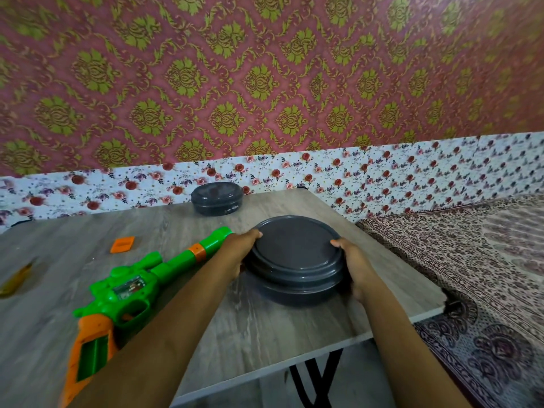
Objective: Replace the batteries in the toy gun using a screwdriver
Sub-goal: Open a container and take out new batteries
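A green and orange toy gun (129, 293) lies on the grey wood-grain table (250, 328), barrel pointing up and to the right. Its orange grip shows an open green-lined battery slot. An orange battery cover (122, 244) lies apart, left of the barrel. A yellow-handled tool (16, 279), blurred, rests at the left edge. My left hand (238, 251) and my right hand (351, 263) grip opposite sides of the lid on a round dark grey container (295, 260). The lid sits slightly off the base.
A second round dark grey container (217, 198) stands at the table's back edge by the floral wall strip. The table's right edge drops to a patterned bed cover (471, 260). Black table legs (312, 378) show below the front edge.
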